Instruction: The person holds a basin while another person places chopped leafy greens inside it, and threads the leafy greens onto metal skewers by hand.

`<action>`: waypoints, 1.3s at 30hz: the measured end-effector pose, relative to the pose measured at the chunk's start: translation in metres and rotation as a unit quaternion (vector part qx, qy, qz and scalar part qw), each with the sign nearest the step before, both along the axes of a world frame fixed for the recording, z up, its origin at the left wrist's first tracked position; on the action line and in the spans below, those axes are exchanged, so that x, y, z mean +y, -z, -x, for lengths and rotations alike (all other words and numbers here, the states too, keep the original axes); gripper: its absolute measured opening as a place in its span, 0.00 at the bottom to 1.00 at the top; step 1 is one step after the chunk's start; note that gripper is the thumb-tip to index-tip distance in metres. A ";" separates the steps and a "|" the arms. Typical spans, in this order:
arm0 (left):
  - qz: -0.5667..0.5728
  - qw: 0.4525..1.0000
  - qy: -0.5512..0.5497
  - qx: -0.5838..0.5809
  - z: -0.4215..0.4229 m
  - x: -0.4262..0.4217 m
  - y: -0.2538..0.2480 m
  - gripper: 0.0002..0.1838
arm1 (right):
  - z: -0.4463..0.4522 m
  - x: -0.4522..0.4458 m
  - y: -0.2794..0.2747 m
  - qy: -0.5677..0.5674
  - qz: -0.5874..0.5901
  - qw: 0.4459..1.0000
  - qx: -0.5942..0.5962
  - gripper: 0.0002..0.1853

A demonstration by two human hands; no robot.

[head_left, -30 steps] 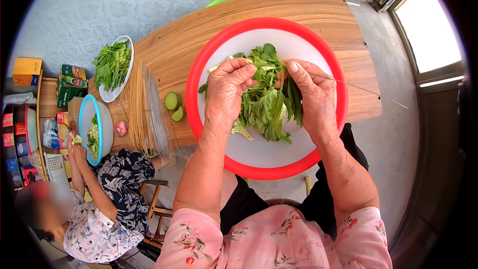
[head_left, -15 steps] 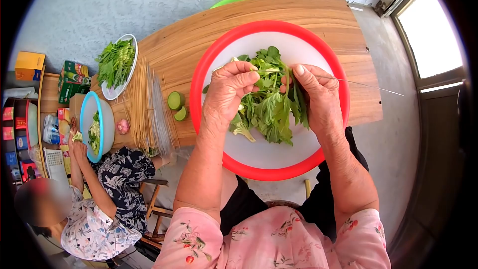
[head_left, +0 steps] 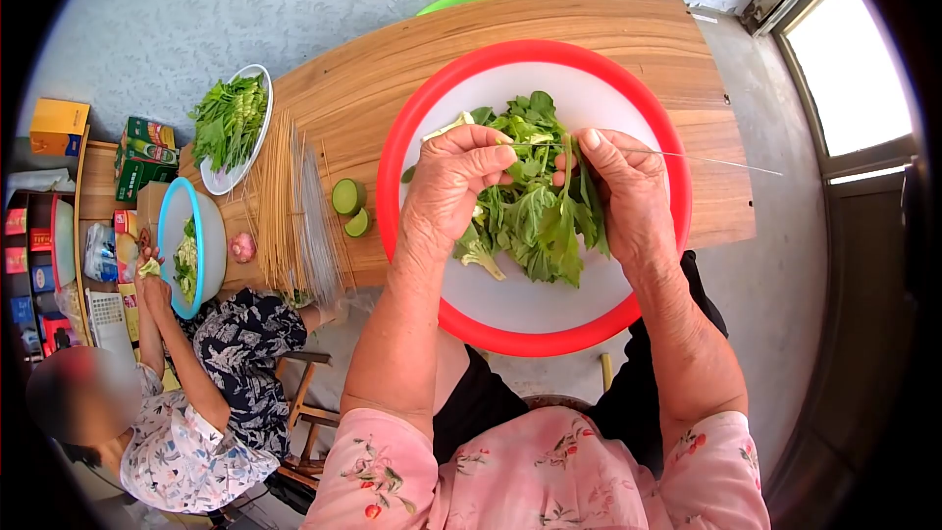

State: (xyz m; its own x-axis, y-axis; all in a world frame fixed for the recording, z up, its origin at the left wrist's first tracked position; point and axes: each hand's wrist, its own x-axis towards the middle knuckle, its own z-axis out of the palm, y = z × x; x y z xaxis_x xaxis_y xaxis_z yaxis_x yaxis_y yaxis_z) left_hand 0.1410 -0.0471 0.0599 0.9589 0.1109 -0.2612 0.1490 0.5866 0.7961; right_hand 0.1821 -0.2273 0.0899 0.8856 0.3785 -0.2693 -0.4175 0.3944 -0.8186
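Observation:
Over a white basin with a red rim (head_left: 412, 128), I hold a thin metal skewer (head_left: 726, 162) sideways. My left hand (head_left: 453, 172) is closed, with thumb and forefinger pinching near the skewer's left end. A pale green stalk (head_left: 446, 127) shows behind those fingers; whether they grip it too, I cannot tell. My right hand (head_left: 625, 177) is closed around a leafy green (head_left: 589, 208), its thumb pressed at the skewer, which sticks out to the right. Loose leafy greens (head_left: 530, 226) lie in the basin below both hands.
Left on the wooden table (head_left: 363, 69) are bamboo skewers (head_left: 278, 206), metal skewers (head_left: 316, 226), a cut green vegetable (head_left: 346, 196), garlic (head_left: 242, 247) and a plate of greens (head_left: 230, 123). A co-worker (head_left: 196, 432) handles greens by a blue-rimmed basin (head_left: 209, 265).
The skewer's right end has shifted slightly left and up. The leaves by my right hand have moved a little. Both hands keep their hold almost in place.

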 end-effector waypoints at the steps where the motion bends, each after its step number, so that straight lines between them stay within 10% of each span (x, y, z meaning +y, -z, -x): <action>1: 0.000 1.000 0.000 0.000 0.000 0.000 0.000 0.07 | 0.000 0.000 0.001 -0.001 -0.001 1.000 -0.003 0.11; 39: -0.011 0.998 -0.062 -0.031 0.003 -0.001 -0.004 0.07 | 0.009 0.026 0.008 0.003 0.025 0.998 -0.055 0.11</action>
State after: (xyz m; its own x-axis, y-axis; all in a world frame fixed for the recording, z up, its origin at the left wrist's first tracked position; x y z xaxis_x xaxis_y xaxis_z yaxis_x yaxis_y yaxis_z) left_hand 0.1377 -0.0481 0.0638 0.9518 0.2343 -0.1980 0.0269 0.5792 0.8147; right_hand 0.1731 -0.2012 0.0819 0.9128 0.3620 -0.1891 -0.3220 0.3531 -0.8784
